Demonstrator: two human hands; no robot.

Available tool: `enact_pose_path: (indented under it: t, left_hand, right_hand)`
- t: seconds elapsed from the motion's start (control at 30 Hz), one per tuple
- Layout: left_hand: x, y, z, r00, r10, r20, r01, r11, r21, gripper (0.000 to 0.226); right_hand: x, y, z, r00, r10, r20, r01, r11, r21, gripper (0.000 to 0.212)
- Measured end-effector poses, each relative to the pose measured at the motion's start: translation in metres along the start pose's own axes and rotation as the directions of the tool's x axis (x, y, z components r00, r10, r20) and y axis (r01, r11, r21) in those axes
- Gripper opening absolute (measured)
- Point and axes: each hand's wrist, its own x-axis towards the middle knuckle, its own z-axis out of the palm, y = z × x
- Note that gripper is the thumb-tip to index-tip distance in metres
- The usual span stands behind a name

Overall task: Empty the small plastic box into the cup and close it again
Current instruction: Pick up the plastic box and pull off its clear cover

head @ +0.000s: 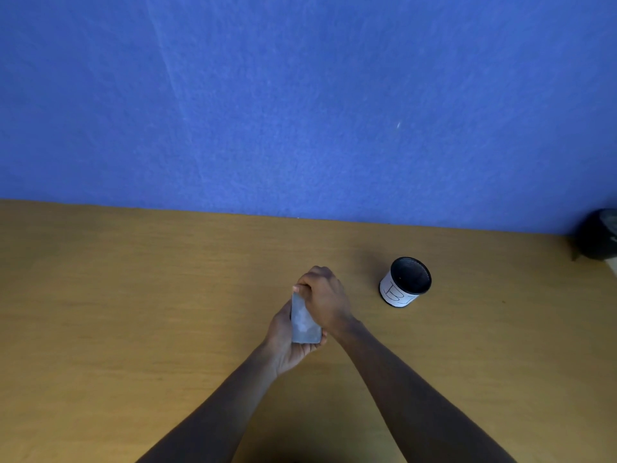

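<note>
A small translucent grey plastic box [303, 320] is held upright above the wooden table, near its middle. My left hand [283, 342] cups the box from below and from the left. My right hand [322, 297] grips its upper end, fingers curled over the top edge. I cannot tell whether the lid is open, and the contents are hidden. The cup [405, 282] stands to the right of my hands, apart from them. It is black inside with a white paper label around its wall, and its mouth faces up.
The wooden table [133, 295] runs back to a blue wall [300, 95]. A dark round object [599, 233] sits at the far right edge, by the table's corner.
</note>
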Motion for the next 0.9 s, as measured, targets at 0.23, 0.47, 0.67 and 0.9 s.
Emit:
enact_pose_path:
  t: [0.23, 0.47, 0.67, 0.9]
  left_hand:
    - [0.001, -0.004, 0.001, 0.999, 0.025, 0.025, -0.026, 0.999, 0.026, 0.047]
    - [-0.003, -0.006, 0.0, 0.999, 0.029, -0.041, -0.029, 1.0, 0.004, 0.054]
    - [-0.007, -0.006, -0.007, 0.999, 0.027, -0.048, -0.026, 1.0, 0.002, 0.051]
    - [-0.007, -0.006, -0.006, 0.999, 0.019, -0.027, -0.019, 1.0, 0.021, 0.046]
  right_hand:
    - [-0.006, 0.0, 0.001, 0.999, -0.016, -0.04, 0.014, 0.998, -0.056, 0.021]
    - [-0.009, -0.003, 0.005, 0.998, -0.057, -0.031, 0.053, 0.99, -0.132, 0.023]
    - [-0.011, -0.008, 0.009, 0.998, -0.052, -0.039, 0.047, 0.994, -0.101, 0.02]
    - [-0.014, -0.011, 0.005, 0.99, -0.084, -0.117, 0.075, 0.994, -0.085, 0.013]
